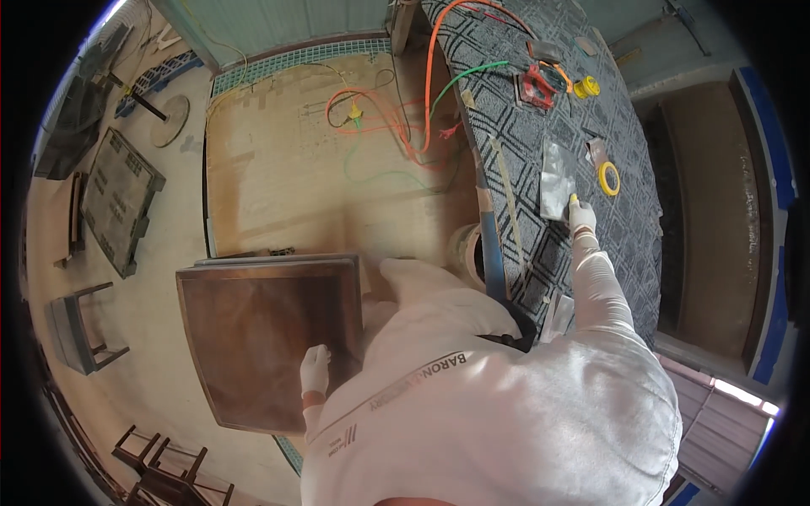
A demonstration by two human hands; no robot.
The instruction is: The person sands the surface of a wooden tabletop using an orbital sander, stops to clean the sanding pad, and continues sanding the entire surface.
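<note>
My right hand, in a white glove, reaches onto a table covered with grey patterned carpet. Its fingers are drawn together at the lower right edge of a crumpled silvery-grey sheet or packet. A bit of yellow shows at the fingertips; whether it is a held thing or part of the glove is unclear. Just beyond lies a yellow tape roll. My left hand, also gloved, is curled above a dark brown wooden box-like piece of furniture; the inside of the fingers is hidden.
Farther along the table are a red power tool and a yellow spool. An orange hose trails onto floor cardboard. A bucket stands by the table. At left are a dark pallet and a stool.
</note>
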